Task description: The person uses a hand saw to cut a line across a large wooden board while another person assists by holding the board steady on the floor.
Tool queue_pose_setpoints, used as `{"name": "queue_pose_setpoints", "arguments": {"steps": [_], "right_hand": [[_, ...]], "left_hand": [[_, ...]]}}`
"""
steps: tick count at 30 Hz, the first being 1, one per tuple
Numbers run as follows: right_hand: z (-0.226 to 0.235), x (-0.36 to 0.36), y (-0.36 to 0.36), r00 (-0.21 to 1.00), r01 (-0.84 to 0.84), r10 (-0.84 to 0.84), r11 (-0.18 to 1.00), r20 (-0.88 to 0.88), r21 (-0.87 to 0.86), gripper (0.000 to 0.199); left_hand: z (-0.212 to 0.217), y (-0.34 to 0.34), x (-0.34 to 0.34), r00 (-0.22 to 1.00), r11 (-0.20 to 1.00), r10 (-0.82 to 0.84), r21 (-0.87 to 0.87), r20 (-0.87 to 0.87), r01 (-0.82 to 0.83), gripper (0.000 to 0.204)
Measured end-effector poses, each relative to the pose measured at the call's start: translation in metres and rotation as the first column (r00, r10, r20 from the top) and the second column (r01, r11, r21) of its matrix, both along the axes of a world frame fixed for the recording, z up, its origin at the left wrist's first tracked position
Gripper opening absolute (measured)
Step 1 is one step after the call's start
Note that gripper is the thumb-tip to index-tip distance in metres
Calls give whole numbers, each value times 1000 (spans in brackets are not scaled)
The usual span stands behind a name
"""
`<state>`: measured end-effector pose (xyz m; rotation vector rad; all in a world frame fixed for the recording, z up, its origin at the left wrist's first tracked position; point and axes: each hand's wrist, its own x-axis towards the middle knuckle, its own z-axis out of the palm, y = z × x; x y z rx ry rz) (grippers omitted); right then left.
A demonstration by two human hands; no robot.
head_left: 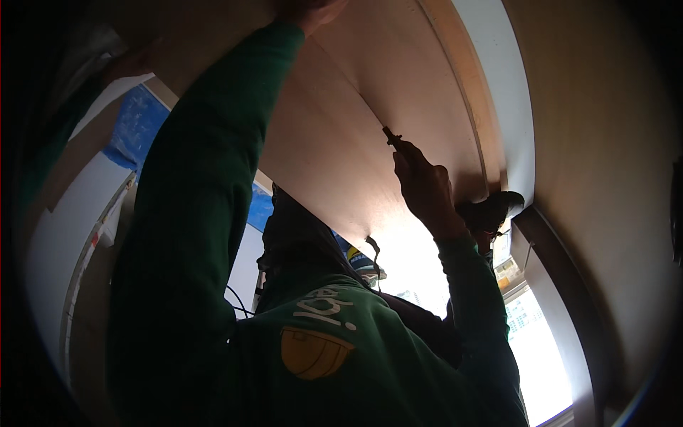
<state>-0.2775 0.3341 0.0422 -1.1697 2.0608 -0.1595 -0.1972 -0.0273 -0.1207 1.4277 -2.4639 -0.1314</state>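
Right hand (427, 186) clamped on dark tool (390, 136) by panel (331, 160) seam (368, 105)
Left hand (321, 13) far, cannot tell its grip; near, green sweatshirt (402, 359) bears pale lettering (324, 309), yellow emblem (313, 352).

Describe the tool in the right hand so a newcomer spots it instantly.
Find the broad pinkish-brown panel, upper middle; follow its dark seam down. At its visible end, the right hand holds the small dark tool. Unlike the bulky shoe right of the hand, it is slim, with little side projections.
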Motion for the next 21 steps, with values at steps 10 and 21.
{"name": "queue_pose_setpoints", "arguments": {"steps": [10, 21], "right_hand": [[145, -30, 67, 995, -95, 96, 987, 1, 131, 36], [29, 2, 47, 999, 49, -50, 998, 7, 42, 35]], "left_hand": [[3, -4, 15, 1000, 1000, 9, 12, 26, -9, 95], [13, 2, -1, 996, 998, -1, 60, 86, -4, 91]]}}
